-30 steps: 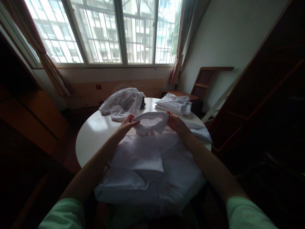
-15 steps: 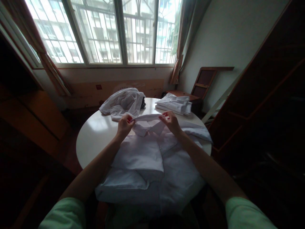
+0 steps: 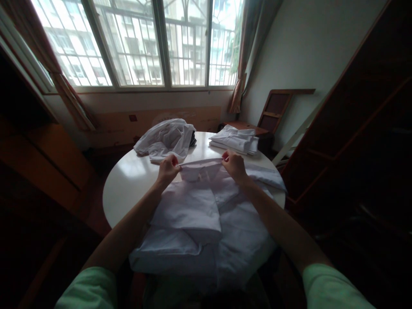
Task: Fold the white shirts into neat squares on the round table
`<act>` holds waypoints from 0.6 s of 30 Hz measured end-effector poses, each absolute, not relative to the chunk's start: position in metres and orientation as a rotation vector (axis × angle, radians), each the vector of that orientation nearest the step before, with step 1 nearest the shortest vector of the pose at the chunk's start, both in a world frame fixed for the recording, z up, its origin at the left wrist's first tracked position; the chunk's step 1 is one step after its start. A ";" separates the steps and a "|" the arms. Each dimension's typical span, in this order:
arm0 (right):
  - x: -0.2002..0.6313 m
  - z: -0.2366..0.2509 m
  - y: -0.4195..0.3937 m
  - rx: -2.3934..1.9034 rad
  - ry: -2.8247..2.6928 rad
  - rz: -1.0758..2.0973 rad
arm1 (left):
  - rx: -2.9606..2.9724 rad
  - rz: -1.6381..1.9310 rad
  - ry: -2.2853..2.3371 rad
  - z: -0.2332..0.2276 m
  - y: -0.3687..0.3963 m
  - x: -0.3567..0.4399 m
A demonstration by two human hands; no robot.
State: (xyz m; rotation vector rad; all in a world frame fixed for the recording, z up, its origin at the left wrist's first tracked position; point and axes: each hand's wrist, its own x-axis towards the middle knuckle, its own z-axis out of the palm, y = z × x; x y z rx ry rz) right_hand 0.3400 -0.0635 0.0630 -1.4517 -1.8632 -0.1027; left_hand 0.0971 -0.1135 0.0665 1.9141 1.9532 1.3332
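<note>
A white collared shirt [image 3: 189, 208] lies spread over the near part of the round table, its lower part hanging past the front edge. My left hand [image 3: 168, 169] pinches the left end of the shirt's collar [image 3: 201, 165]. At the collar's right end, my right hand [image 3: 234, 166] grips it between thumb and fingers. Between the two hands the collar is stretched nearly straight, raised a little off the table. One sleeve [image 3: 265, 175] reaches out to the right, beyond my right forearm.
On the white round table [image 3: 119, 193], a bunched translucent plastic bag [image 3: 167, 137] with something dark inside sits at the back left. Folded white garments [image 3: 234, 139] are stacked at the back right. A barred window [image 3: 138, 43] and wooden furniture [image 3: 275, 109] stand beyond.
The collar has been pulled straighter and its points have folded over, closing the gap seen below it. My right hand has shifted slightly right; my left hand has barely moved.
</note>
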 end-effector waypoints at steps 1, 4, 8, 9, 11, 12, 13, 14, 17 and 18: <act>0.340 0.064 -0.064 -1.442 -1.846 -0.128 | 1.921 1.331 1.975 0.068 -0.113 0.096; 0.338 0.068 -0.067 -1.410 -1.809 -0.189 | 1.847 1.363 2.049 0.070 -0.110 0.092; 0.334 0.070 -0.071 -1.384 -1.795 -0.217 | 1.703 1.448 1.990 0.069 -0.103 0.084; 0.335 0.070 -0.072 -1.364 -1.803 -0.217 | 1.725 1.485 1.950 0.068 -0.101 0.083; 0.336 0.069 -0.072 -1.294 -1.849 -0.204 | 1.884 1.544 1.808 0.066 -0.099 0.082; 0.337 0.069 -0.072 -1.252 -1.880 -0.194 | 1.999 1.552 1.705 0.065 -0.099 0.082; 0.339 0.068 -0.072 -1.212 -1.912 -0.182 | 2.118 1.539 1.597 0.064 -0.100 0.082; 0.340 0.068 -0.072 -1.179 -1.941 -0.172 | 2.228 1.509 1.504 0.064 -0.101 0.083; 0.344 0.067 -0.071 -1.130 -2.002 -0.155 | 2.474 1.381 1.417 0.063 -0.106 0.084; 0.345 0.067 -0.071 -1.131 -2.013 -0.153 | 2.541 1.319 1.451 0.063 -0.108 0.083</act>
